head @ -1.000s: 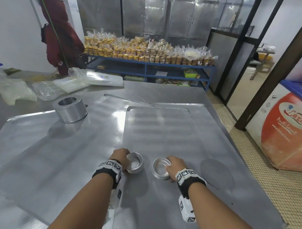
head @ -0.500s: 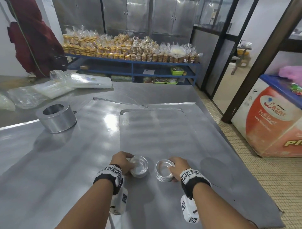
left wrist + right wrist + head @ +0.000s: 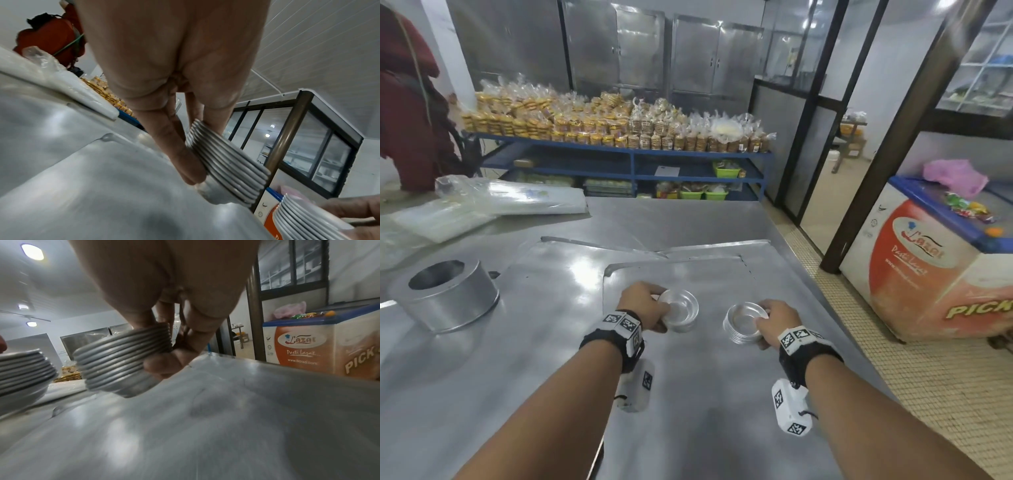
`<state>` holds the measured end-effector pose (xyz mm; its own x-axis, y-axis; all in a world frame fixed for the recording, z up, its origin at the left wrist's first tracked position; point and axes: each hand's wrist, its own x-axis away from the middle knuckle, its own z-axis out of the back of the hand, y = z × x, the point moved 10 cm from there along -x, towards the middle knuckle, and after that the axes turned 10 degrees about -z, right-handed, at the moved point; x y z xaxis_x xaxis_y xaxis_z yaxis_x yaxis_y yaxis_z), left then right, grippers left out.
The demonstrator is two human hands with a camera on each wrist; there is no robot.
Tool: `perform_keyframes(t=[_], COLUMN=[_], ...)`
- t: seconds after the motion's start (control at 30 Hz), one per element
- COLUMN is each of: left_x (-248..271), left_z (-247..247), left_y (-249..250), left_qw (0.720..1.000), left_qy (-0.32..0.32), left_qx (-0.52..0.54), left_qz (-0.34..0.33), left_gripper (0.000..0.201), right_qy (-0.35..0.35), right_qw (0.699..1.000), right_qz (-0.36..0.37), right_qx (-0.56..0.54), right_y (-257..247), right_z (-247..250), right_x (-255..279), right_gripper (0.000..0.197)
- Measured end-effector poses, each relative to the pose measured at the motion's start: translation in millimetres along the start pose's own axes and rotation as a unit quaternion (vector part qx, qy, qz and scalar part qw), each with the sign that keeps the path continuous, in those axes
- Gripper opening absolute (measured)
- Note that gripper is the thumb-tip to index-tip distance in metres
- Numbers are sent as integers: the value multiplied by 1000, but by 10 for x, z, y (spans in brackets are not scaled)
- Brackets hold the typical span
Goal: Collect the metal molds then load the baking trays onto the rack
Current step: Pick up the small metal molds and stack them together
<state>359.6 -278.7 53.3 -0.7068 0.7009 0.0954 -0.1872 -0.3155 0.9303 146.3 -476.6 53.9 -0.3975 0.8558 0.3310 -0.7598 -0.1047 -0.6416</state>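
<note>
Each hand holds a nested stack of small round metal molds above a flat baking tray (image 3: 674,394). My left hand (image 3: 645,305) grips the left mold stack (image 3: 681,310) by its near side; in the left wrist view the left mold stack (image 3: 224,164) is tilted, with my fingers (image 3: 185,159) curled on its rims. My right hand (image 3: 774,320) pinches the right mold stack (image 3: 741,322); in the right wrist view the right mold stack (image 3: 121,360) hangs just off the tray. A second tray (image 3: 465,359) lies to the left.
A tall metal ring mold (image 3: 445,294) stands on the left tray. Plastic bags (image 3: 510,198) lie at the table's far left. A blue shelf of bagged biscuits (image 3: 619,126) is behind. An orange chest freezer (image 3: 935,263) stands right of the table, across a tiled aisle.
Both hands have moved forward over the tray with their mold stacks and drawn slightly apart. My head has turned a little to the right.
</note>
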Motion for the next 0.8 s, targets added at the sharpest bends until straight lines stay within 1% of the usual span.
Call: perform_keyframes(t=[0.17, 0.27, 0.4, 0.57, 0.63, 0.73, 0.77, 0.8], left_x=[-862, -1432, -2216, -3126, -3434, -3823, -3892, -4053], left_z=[-38, -152, -361, -574, -681, -820, -835, -916], left_y=[406, 513, 534, 489, 459, 380, 389, 348], left_qw=[999, 999, 997, 993, 992, 989, 986, 983], left_qy=[27, 45, 70, 110, 110, 103, 105, 102], left_qx=[-13, -9, -22, -44, -59, -107, -126, -148], left_qz=[-22, -18, -13, -18, -19, -18, -23, -23], left_gripper=[38, 38, 35, 34, 33, 33, 33, 33], right_qy=[12, 11, 38, 38, 41, 48, 48, 45], right_qw=[1000, 999, 998, 996, 995, 995, 995, 996], right_qz=[20, 34, 56, 76, 82, 80, 73, 65], right_qx=[17, 27, 16, 31, 29, 44, 50, 51], right_y=[-383, -675, -1005, -1269, -1329, -1385, -1391, -1354], right_z=[372, 513, 667, 646, 608, 502, 477, 393], right_x=[-748, -1349, -2205, -3207, -3582, -4053, -4167, -4413], right_gripper=[28, 28, 29, 26, 26, 24, 25, 28])
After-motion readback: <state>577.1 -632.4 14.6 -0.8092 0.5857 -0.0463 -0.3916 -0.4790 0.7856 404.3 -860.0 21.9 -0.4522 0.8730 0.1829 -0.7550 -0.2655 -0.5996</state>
